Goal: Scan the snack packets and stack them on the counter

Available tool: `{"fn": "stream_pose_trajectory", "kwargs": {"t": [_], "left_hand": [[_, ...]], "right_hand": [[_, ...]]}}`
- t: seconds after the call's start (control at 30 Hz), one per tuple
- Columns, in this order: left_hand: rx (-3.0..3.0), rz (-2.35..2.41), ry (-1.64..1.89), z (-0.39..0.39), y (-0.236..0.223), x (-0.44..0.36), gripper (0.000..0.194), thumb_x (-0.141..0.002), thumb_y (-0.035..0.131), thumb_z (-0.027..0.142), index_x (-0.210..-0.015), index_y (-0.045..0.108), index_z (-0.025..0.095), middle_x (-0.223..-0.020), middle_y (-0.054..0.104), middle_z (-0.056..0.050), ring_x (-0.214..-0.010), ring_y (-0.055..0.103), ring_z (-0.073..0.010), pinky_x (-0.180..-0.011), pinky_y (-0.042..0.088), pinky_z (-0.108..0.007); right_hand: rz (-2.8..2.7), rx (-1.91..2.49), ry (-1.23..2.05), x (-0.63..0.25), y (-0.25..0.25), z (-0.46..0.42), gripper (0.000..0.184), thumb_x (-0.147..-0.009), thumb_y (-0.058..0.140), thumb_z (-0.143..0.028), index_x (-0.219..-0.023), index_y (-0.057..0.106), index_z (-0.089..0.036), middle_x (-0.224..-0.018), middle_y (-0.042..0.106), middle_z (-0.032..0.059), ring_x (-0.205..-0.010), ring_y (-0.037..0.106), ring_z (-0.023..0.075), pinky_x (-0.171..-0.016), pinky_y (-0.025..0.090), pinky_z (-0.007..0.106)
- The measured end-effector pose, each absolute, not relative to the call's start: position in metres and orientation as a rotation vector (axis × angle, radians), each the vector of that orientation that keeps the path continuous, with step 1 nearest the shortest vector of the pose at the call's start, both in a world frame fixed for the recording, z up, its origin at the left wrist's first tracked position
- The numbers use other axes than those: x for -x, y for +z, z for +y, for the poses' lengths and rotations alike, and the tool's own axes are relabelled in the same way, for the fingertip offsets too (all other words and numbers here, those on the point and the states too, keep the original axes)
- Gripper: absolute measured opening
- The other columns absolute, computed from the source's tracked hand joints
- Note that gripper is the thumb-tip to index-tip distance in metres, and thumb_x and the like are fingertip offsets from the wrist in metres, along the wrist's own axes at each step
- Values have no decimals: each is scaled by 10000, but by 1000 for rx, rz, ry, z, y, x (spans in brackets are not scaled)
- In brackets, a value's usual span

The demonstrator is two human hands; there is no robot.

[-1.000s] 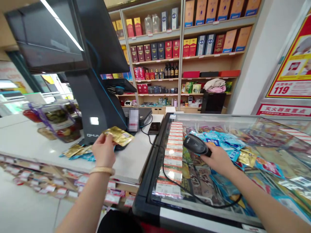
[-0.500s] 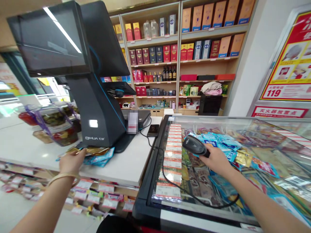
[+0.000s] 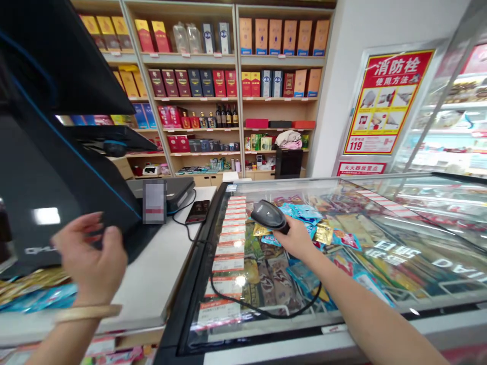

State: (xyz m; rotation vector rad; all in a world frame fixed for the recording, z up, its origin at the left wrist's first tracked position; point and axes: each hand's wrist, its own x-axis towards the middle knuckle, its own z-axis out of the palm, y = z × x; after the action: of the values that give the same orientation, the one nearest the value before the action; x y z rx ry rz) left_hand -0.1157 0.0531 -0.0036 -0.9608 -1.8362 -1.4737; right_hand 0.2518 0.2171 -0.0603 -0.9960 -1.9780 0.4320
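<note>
My right hand (image 3: 297,239) is wrapped round the handle of a black corded barcode scanner (image 3: 269,215). The scanner is over the glass top of a chest freezer (image 3: 266,332), beside a pile of light blue snack packets (image 3: 302,212). A gold packet (image 3: 323,232) and a blue-and-red one (image 3: 347,240) lie at the pile's right side. Raised above the white counter, my left hand (image 3: 93,253) is empty, with its fingers apart and curved. Just left of it and below, several gold and blue packets (image 3: 41,291) lie on the counter, partly cut off by the frame edge.
A dark cash register (image 3: 64,157) stands on the counter (image 3: 148,289) at left. Near the freezer edge lies a phone (image 3: 198,211). The scanner's cable (image 3: 262,315) loops over price labels (image 3: 224,263) on the glass. Shelves of boxes (image 3: 192,83) line the back.
My left hand has let go of the packets on the counter and risen away from them. The view has turned right. My right hand still grips the scanner.
</note>
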Motion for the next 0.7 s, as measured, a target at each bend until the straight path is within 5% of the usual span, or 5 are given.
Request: {"fn": "stream_pose_trajectory", "kwargs": {"t": [0.1, 0.2, 0.7], "left_hand": [[1475, -1798, -1483, 102, -15, 52, 350, -809, 529, 430, -1045, 629, 191, -1021, 647, -89, -956, 614, -242, -889, 510, -413], [1932, -1847, -1463, 151, -39, 1, 301, -824, 532, 427, -963, 680, 204, -1015, 694, -85, -982, 637, -238, -934, 502, -398], [2619, -2033, -995, 259, -93, -45, 402, -741, 708, 389, -1095, 703, 198, -1177, 707, -116, -1162, 611, -303, -1021, 457, -433]], "right_hand": [[-1931, 969, 467, -251, -59, 218, 255, -713, 592, -227, -949, 689, -211, -893, 749, 53, -819, 672, 242, -748, 484, 310], [-1913, 951, 485, -250, -58, 219, 247, -706, 597, -209, -936, 685, -215, -880, 747, 48, -814, 675, 238, -747, 490, 306], [-1886, 939, 533, -247, -58, 220, 247, -711, 658, -227, -954, 697, -230, -895, 753, 29, -827, 690, 227, -742, 502, 285]]}}
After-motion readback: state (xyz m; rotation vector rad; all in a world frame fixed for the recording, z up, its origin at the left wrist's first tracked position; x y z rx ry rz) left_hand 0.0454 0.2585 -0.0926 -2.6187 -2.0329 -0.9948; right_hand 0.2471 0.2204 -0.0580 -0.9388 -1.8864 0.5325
